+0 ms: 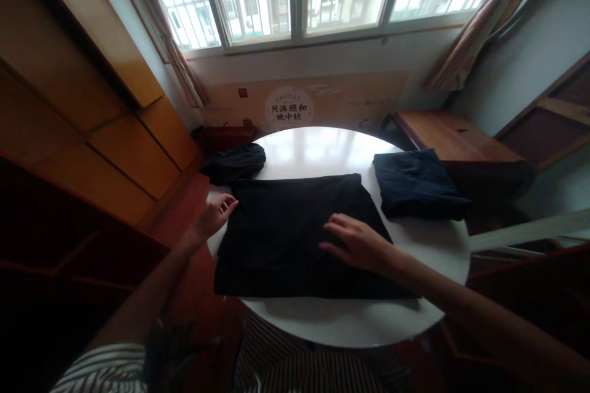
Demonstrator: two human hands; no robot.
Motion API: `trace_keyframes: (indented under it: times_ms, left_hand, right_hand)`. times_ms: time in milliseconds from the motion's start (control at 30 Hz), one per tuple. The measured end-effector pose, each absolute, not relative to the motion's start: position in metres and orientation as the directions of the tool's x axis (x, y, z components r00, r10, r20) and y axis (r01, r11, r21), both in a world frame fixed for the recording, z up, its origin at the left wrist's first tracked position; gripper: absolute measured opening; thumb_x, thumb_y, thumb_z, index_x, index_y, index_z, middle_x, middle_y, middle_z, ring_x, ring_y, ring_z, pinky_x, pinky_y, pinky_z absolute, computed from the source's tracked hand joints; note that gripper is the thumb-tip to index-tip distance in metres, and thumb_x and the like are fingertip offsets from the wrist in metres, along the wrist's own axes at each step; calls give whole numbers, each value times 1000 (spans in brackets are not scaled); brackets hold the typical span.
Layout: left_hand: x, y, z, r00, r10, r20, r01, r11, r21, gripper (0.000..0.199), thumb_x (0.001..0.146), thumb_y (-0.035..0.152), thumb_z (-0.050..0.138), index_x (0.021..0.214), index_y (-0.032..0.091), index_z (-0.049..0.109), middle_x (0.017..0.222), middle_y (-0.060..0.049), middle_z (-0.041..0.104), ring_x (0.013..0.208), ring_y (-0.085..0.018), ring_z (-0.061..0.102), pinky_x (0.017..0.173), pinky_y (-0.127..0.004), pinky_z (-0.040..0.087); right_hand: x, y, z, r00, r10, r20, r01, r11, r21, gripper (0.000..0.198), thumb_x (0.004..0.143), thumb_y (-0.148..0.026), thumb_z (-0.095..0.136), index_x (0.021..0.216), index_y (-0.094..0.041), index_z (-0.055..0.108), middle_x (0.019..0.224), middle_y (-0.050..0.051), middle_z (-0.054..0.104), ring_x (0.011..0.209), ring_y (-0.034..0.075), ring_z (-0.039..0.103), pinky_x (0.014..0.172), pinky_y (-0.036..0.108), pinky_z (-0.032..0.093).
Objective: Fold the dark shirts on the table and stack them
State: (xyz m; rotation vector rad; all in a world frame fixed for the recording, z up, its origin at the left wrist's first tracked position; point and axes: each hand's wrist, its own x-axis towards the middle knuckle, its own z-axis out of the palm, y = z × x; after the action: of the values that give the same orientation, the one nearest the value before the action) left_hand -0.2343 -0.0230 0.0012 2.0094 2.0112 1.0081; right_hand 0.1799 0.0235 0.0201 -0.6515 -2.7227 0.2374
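A black folded garment (286, 239) lies spread flat across the round white table, its exact kind not clear. At its upper left edge my left hand (218, 214) has thumb and fingertips drawn together on the cloth. My right hand (353, 239) is over the right half of the garment, palm down, fingers apart and holding nothing. Whether that palm presses on the fabric is hard to tell.
A dark bunched cloth (237, 163) sits at the table's back left. On the right is a folded navy garment (417, 184). The white table (341, 322) has a rounded edge close to my body. Beyond it stands a wooden desk (461, 138), below barred windows.
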Motion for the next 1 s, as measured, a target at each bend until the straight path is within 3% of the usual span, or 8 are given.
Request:
trace_keyframes:
  times_ms: [67, 133, 233, 367, 567, 667, 833, 1000]
  left_hand:
    - [-222, -50, -7, -9, 926, 377, 873, -177, 455, 28, 95, 43, 51, 90, 20, 65, 83, -5, 67, 72, -18, 63, 71, -30, 52]
    - [-211, -74, -17, -13, 911, 413, 896, -172, 409, 27, 98, 38, 45, 99, 19, 65, 95, -8, 66, 86, -21, 64, 81, -34, 53]
    - [-201, -100, -33, -64, 900, 432, 916, -118, 383, 30, 100, 34, 41, 117, 19, 60, 114, -12, 61, 108, -25, 60, 98, -41, 49]
    - [-201, -115, -46, -109, 911, 397, 925, -54, 377, 39, 99, 43, 46, 131, 21, 53, 123, -12, 56, 116, -27, 56, 104, -44, 46]
    - [-199, -120, -36, -137, 929, 344, 911, -19, 413, 43, 101, 48, 39, 130, 21, 55, 111, -10, 60, 99, -24, 63, 91, -40, 52]
    - [-197, -129, -28, -133, 934, 332, 914, -14, 407, 47, 99, 52, 43, 132, 20, 52, 103, -9, 62, 87, -23, 64, 82, -37, 54]
    - [-201, -156, -29, -13, 961, 275, 925, -92, 368, 59, 88, 55, 62, 134, 22, 48, 96, -5, 64, 74, -19, 62, 75, -33, 53]
    - [-203, -167, -33, -96, 974, 204, 813, -41, 580, 47, 95, 44, 52, 136, 24, 42, 72, 6, 56, 56, -12, 55, 59, -23, 47]
  right_hand:
    - [188, -17, 9, -916, 287, 279, 252, 955, -153, 51, 92, -49, 61, 128, -13, 60, 119, 17, 64, 106, 28, 61, 90, 44, 53]
    - [194, -43, -2, -939, 190, 286, 187, 982, -38, 50, 92, -36, 63, 136, -14, 55, 128, 18, 62, 114, 30, 58, 93, 48, 51]
    - [198, -57, -12, -946, 117, 304, 159, 980, 118, 45, 91, -14, 56, 136, -11, 56, 129, 18, 63, 115, 30, 59, 94, 48, 52]
    - [198, -54, -12, -937, 71, 342, 142, 972, 187, 42, 90, -7, 50, 130, -4, 59, 124, 20, 66, 113, 31, 61, 94, 49, 54]
    - [203, -51, 2, -886, 132, 446, 163, 986, 33, 45, 88, 0, 43, 130, -5, 59, 119, 17, 69, 112, 24, 62, 94, 41, 57]
    - [210, -52, -1, -903, 183, 390, 184, 982, -34, 49, 86, -1, 45, 132, -7, 59, 128, 17, 65, 123, 25, 57, 99, 40, 55]
    - [221, -49, -14, -946, 164, 279, 173, 985, 8, 66, 77, 6, 47, 139, -12, 54, 140, 16, 58, 130, 26, 53, 101, 43, 53]
    - [215, -40, -14, -945, 126, 302, 158, 984, 84, 53, 85, 3, 49, 135, -13, 58, 135, 14, 63, 123, 25, 59, 98, 43, 55]
